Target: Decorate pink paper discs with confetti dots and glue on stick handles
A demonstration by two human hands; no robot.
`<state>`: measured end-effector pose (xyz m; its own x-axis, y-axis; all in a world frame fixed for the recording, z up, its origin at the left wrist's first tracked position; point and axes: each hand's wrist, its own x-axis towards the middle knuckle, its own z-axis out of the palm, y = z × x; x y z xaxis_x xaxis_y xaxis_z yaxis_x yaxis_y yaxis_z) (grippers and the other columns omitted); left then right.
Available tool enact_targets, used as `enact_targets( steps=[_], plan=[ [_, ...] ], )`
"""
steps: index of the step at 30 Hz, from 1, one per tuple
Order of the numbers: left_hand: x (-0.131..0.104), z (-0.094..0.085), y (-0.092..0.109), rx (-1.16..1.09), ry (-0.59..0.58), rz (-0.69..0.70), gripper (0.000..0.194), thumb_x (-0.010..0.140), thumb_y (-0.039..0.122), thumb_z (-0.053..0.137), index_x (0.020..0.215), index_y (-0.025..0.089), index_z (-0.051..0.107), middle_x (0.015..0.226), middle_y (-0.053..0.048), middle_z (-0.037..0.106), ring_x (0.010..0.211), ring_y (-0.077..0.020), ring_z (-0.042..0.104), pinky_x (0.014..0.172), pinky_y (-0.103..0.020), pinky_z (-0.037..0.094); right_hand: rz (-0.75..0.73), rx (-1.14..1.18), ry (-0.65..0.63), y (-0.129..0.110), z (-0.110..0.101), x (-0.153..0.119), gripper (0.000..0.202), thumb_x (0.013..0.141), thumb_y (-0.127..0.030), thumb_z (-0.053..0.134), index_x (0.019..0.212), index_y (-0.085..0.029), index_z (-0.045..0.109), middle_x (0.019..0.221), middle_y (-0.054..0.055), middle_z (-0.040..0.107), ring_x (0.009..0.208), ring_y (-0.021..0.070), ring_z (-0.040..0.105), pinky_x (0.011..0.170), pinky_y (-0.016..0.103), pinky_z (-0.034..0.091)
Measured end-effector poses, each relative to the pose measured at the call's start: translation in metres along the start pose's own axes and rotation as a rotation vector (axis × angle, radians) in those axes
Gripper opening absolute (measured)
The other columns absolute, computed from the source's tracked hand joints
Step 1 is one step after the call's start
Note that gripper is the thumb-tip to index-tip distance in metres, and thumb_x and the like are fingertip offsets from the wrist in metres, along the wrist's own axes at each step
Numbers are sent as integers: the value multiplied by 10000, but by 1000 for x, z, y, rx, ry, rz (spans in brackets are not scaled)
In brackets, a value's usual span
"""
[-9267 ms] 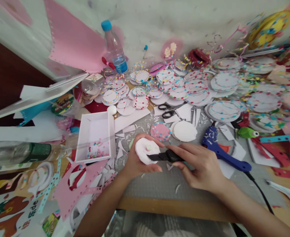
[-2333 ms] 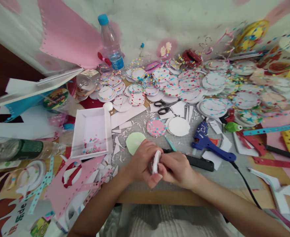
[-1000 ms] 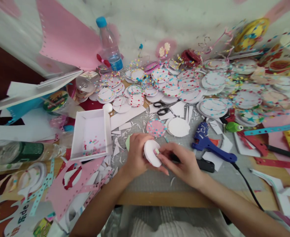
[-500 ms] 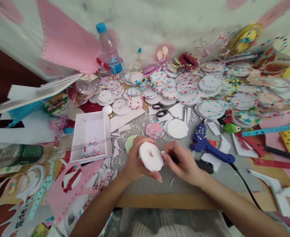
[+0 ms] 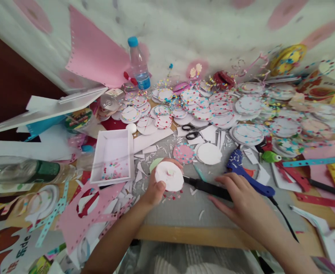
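My left hand [image 5: 153, 190] grips a white round disc [image 5: 170, 176], its thumb pressed on the face, where a small pale lump sits at the middle. Red dotted trim shows just under the disc's lower edge. My right hand [image 5: 238, 194] has its fingers and thumb apart at the rear end of a black-handled tool [image 5: 207, 187], partly covering it. The tool's thin metal tip points at the disc; whether it touches is unclear. Beyond the disc lie a pink round piece [image 5: 184, 153] with blue dots and a white round stack [image 5: 209, 153].
A blue glue gun [image 5: 249, 177] with its cord lies to the right. Black-handled scissors [image 5: 192, 135] lie among paper scraps. At left stands a white box [image 5: 130, 160] holding small dots. Many trimmed discs, a water bottle [image 5: 140, 66] and a pink dotted sheet [image 5: 96, 49] fill the back.
My right hand has moved right, away from the disc's edge to the black tool, and its fingers have spread. My left thumb now lies over the disc's face. The view has shifted slightly.
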<state>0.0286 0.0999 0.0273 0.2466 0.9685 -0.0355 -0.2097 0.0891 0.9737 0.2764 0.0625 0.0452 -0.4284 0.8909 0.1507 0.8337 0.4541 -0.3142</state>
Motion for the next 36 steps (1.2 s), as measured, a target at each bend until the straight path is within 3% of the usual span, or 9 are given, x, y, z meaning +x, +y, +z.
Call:
enact_targets(
  steps=[5,9,12,15,18,20,24,29,36],
  plan=[
    [4,0,12,-130,-133,10,792,583,779,595,1053,141,585,953,-123,642,744,-232,620,586,-309,499,-20,-127,-72,6,13,-17,234,931,-349,458,975,-140,554,915,113,588,821,267,562,694,404,489],
    [1,-4,31,-51,-174,47,755,578,587,761,1164,179,517,1047,-107,621,689,-163,599,567,-260,477,-26,-27,1,8,-2,-18,252,946,-346,412,1043,-142,523,960,125,603,870,260,587,735,390,505],
    [-12,-8,47,216,-114,120,842,576,469,823,1274,224,421,1089,-95,604,877,-210,602,708,-294,493,51,101,54,8,-17,-27,247,953,-339,386,1092,-161,484,952,113,612,858,230,622,723,331,520],
    [-28,-7,55,688,-53,173,795,589,489,819,1238,217,448,1101,-106,611,980,-257,577,839,-379,454,207,261,34,0,-21,-40,249,963,-331,358,1152,-200,452,863,64,629,735,183,644,614,254,520],
    [-41,1,51,1096,-64,209,734,624,616,737,1158,167,510,1034,-118,640,953,-284,571,851,-440,416,336,429,-44,-17,-16,-51,292,977,-328,318,1233,-229,417,746,20,614,655,167,637,565,229,516],
    [-46,8,43,1229,-81,201,751,656,677,666,1156,137,514,1021,-126,646,949,-293,570,859,-464,401,352,498,-109,-28,-12,-56,332,978,-338,316,1285,-234,387,781,29,625,702,175,653,605,239,538],
    [-53,18,35,1338,-156,114,788,673,722,606,1168,115,522,1078,-134,633,1000,-319,554,919,-508,360,338,541,-189,-44,-5,-66,361,978,-324,330,1328,-237,353,1028,85,654,949,192,667,777,274,557],
    [-62,17,41,1346,-237,51,596,816,530,576,1257,142,472,1169,-126,594,1079,-303,526,941,-474,361,272,557,-228,-47,0,-75,398,970,-289,374,1363,-248,327,1221,110,610,1121,183,610,920,288,512],
    [-65,18,23,1340,-5,83,694,768,637,586,1239,143,462,1120,-139,617,1048,-300,553,904,-450,397,252,575,-255,-47,6,-77,443,965,-272,395,1398,-251,307,1320,121,559,1166,183,584,955,301,501]
  ],
)
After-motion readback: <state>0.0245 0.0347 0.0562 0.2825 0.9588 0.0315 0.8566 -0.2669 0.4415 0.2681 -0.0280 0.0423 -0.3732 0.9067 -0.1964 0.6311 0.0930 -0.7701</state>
